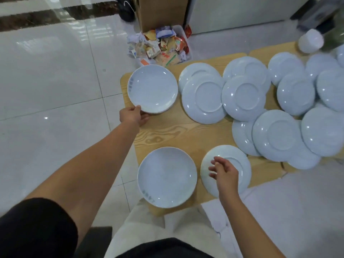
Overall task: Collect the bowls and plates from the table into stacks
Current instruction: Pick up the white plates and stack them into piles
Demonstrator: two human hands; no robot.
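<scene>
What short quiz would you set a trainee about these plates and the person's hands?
1. True or false: the left hand grips the far plate by its rim.
2. Which plate lies under the right hand? A: the face-up near plate. B: a face-down plate.
3. Fill in: the bin of wrappers stands on the ___.
Key: 1 true; 2 B; 3 floor.
</scene>
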